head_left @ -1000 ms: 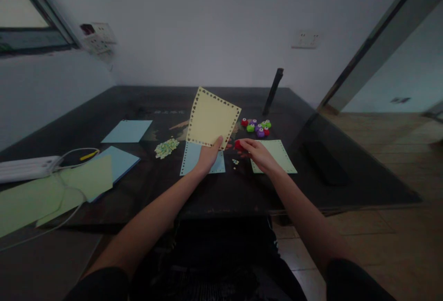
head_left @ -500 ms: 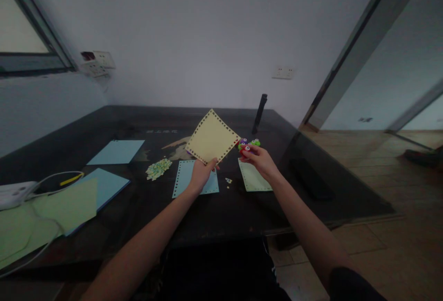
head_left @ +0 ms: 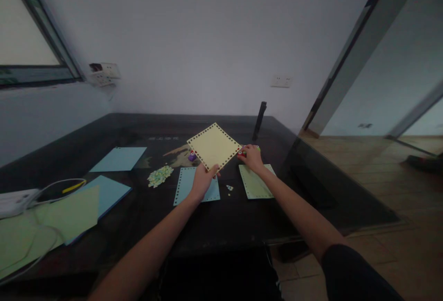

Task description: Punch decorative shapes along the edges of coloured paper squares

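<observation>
My left hand (head_left: 203, 181) is closed on the bottom corner of a yellow sheet of paper (head_left: 214, 146), which has small shapes punched all along its edges. The sheet is raised, tilted, with one corner pointing away from me. By its right corner, my right hand (head_left: 252, 158) is closed around a small red craft punch (head_left: 240, 153) with eyes, mostly hidden by the fingers. Purple and green punches sit close behind that hand. Under my left hand lies a blue sheet (head_left: 183, 183) with punched edges; under my right wrist, a pale green one (head_left: 254, 185).
A purple punch (head_left: 192, 155) sits left of the raised sheet. Paper bits form a pile (head_left: 159, 176), and a few more lie between the sheets. Blue paper (head_left: 119, 159), green paper (head_left: 72, 211), a white power strip (head_left: 17, 203) and a black upright stick (head_left: 259, 121) are on the table.
My right hand has lowered with the red punch toward the other punches, now covering more of them. The yellow sheet has tipped flatter. The view has tilted slightly up.
</observation>
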Available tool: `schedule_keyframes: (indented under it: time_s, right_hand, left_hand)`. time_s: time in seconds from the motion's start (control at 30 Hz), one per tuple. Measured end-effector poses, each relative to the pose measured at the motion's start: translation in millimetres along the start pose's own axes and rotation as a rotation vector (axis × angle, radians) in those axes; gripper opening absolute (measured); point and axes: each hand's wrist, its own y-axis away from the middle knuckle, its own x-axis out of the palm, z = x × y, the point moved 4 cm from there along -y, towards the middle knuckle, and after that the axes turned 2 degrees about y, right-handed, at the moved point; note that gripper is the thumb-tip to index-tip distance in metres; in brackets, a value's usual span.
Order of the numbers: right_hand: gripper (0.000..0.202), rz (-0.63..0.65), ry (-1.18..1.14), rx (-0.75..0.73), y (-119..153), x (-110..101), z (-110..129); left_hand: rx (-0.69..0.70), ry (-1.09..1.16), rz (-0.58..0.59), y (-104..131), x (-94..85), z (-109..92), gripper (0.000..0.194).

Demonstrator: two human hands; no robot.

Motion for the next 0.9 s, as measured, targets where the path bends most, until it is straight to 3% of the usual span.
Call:
schedule_keyframes:
  time_s: [0.17,0.33,0.43,0.5,0.57,0.63,0.73,0.9]
  right_hand:
    - [0.031,-0.012,0.250,0.000,12.3,10.3,4.0]
    - [0.033,-0.025,0.200,0.024,13.1,5.9,-2.8]
    - [0.023,-0.093,-0.054,0.069,9.0,-11.3,-4.9]
    - [0.024,-0.098,-0.386,0.118,7.2,-24.3,-4.7]
    - [0.039,0.003,-0.800,0.217,9.0,-31.9,-2.4]
    - [0.050,0.137,-1.069,0.314,15.7,-36.0,3.0]
    - [0.045,0.232,-1.143,0.279,27.8,-41.5,10.7]
    - [0.031,0.169,-1.110,0.289,39.6,-38.8,2.7]
  left_hand:
    - [0.001,0.022,0.007,-0.4,0.7,2.0,0.024]
    - [-0.022,0.037,0.014,-2.0,-0.3,8.2,0.026]
    - [-0.019,0.049,0.052,-2.8,0.6,9.4,0.029]
    - [-0.016,0.035,0.079,-2.5,1.5,8.2,0.030]
    - [-0.011,-0.005,0.097,-1.4,2.5,5.7,0.031]
    - [-0.009,-0.045,0.107,0.3,3.4,3.1,0.032]
    - [-0.009,-0.074,0.123,2.0,4.6,1.2,0.032]
    - [0.022,-0.091,0.082,-1.3,0.1,4.3,0.033]
